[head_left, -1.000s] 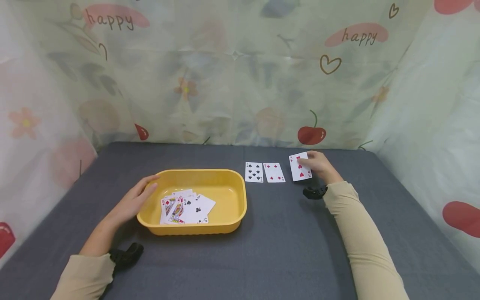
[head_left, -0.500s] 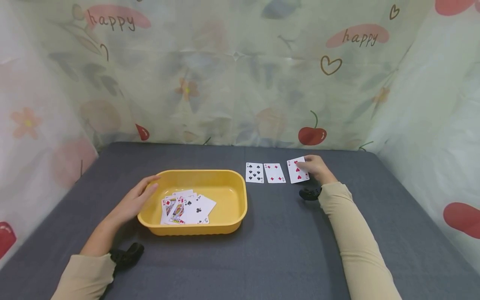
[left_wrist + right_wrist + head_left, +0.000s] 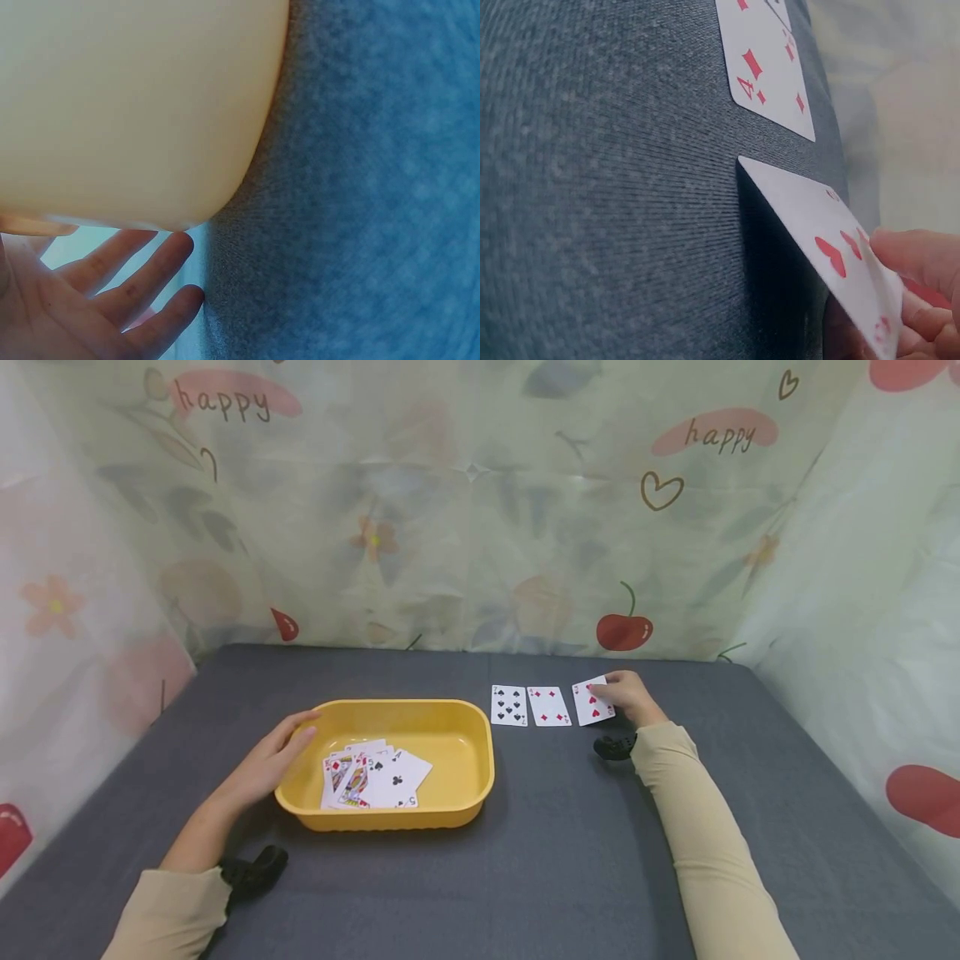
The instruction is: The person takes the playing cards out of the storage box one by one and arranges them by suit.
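Observation:
In the head view my right hand [image 3: 628,693] pinches a three of hearts playing card [image 3: 582,708], thumb on its face and fingers behind. The right wrist view shows the card tilted, one corner low at the dark cloth and the gripped side raised. To its left a four of diamonds [image 3: 548,710] and a seven of spades [image 3: 509,695] lie face up in a row. My left hand [image 3: 264,764] rests at the left rim of a yellow tray [image 3: 408,702]; in the left wrist view its fingers [image 3: 142,292] spread loosely beside the tray wall.
Several face-up cards [image 3: 393,781] lie overlapping in the tray, among them a five of spades and a king of diamonds. A dark grey cloth [image 3: 525,860] covers the table. A printed curtain [image 3: 465,560] hangs behind the far edge and along both sides.
My right hand has moved left and slightly down with the three of hearts, bringing it closer to the four of diamonds. The left hand and tray stay in place.

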A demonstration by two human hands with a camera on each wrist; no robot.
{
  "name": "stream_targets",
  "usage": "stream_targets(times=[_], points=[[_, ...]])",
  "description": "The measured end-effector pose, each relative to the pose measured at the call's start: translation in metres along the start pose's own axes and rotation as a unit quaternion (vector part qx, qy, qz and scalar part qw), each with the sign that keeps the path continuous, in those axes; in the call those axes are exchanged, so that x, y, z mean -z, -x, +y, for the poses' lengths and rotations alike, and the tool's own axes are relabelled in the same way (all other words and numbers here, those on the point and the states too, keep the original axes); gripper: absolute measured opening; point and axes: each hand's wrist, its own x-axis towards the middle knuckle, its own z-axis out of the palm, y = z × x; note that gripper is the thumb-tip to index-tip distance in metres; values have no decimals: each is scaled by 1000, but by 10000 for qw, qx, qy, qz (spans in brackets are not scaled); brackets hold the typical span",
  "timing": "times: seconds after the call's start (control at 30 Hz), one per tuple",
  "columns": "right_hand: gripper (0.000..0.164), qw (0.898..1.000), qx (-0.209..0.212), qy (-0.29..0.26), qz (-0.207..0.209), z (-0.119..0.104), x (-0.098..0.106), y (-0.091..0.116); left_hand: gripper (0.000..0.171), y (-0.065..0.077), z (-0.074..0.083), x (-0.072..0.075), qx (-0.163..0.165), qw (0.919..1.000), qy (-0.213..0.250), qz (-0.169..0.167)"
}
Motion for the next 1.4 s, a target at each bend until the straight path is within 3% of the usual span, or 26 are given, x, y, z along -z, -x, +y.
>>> stream_targets(times=[0.4,0.63,0.73,0.9,1.0,1.2,1.4], points=[[45,9968,-276,712,229,1,2,3,62,-1,-2,0,-85,10000,20,-20],[45,9947,-681,720,257,-2,4,3,61,-1,-1,1,-135,9999,23,-9],[45,9951,-658,707,209,-5,5,5,61,0,0,1,-141,9999,21,-8],[48,9989,-211,387,-128,-20,7,15,61,0,0,1,-105,9999,-8,-6],[49,9980,224,153,-569,-33,7,23,61,0,1,1,-102,9999,-25,3],[48,9862,983,-139,-1327,-63,-1,42,62,0,0,1,-47,10000,-51,11],[43,9703,1587,-72,-1822,-95,-25,63,61,0,-1,0,-65,10000,-47,16]])
